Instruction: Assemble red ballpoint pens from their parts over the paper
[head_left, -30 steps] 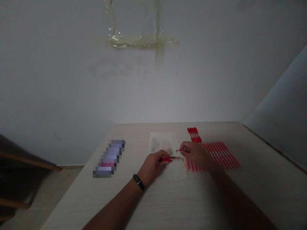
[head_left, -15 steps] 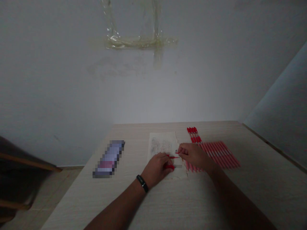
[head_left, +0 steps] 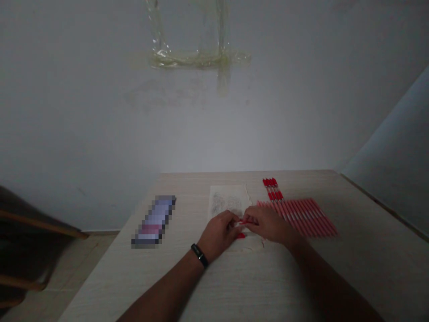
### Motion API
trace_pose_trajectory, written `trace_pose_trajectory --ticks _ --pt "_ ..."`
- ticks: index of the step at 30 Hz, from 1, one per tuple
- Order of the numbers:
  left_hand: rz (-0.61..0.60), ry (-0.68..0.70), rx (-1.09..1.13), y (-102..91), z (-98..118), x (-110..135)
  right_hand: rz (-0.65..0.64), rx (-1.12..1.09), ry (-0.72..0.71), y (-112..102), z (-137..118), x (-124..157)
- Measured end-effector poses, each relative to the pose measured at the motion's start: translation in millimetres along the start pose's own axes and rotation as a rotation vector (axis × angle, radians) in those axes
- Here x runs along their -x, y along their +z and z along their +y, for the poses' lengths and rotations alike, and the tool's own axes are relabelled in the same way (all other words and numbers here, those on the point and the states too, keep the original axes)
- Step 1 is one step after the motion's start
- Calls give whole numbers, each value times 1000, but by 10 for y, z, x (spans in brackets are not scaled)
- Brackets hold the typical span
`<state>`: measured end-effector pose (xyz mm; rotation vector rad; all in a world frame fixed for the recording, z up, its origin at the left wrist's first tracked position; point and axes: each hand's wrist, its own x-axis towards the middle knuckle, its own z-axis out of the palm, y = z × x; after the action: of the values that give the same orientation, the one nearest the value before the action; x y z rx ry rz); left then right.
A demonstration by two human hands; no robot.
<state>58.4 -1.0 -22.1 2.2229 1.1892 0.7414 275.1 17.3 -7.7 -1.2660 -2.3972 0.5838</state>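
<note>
My left hand (head_left: 219,235) and my right hand (head_left: 266,222) meet over a white sheet of paper (head_left: 229,201) with faint scribbles, on a pale wooden table (head_left: 234,277). Both hands pinch a small red pen (head_left: 241,222) between them; a bit of red also shows under my left fingers, just below the pen. My left wrist wears a black band (head_left: 199,255). To the right of my right hand lies a row of several red pens (head_left: 301,214) side by side, with a few more red-capped ones (head_left: 272,185) behind them.
A blurred-out rectangular object (head_left: 154,221) lies on the table's left part. A grey wall with old tape marks (head_left: 197,58) stands behind the table. Dark wooden furniture (head_left: 23,250) sits on the floor at far left.
My hands have drawn together: the right hand moved left and toward me, and the two now touch over the paper's near edge. The red pen parts were apart before.
</note>
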Motion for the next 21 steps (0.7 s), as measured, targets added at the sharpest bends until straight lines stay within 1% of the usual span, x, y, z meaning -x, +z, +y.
trace_pose_trajectory --ticks 4,7,10,14,18,21 --pt "13 2 -16 10 -6 -9 6 -11 -29 31 -74 -13" --pt "26 -6 -48 7 -21 -11 -1 -60 -2 46 -84 -12" --pt "49 -19 -86 -8 -38 -7 -5 -84 57 35 -50 -3" --pt "47 -50 -137 -16 -64 -1 -27 -37 114 -1 23 14" --pt "33 -72 -156 -8 -80 -5 -74 -29 134 -3 65 25" --pt "25 -76 -166 -3 -84 -6 -74 -10 133 22 81 25"
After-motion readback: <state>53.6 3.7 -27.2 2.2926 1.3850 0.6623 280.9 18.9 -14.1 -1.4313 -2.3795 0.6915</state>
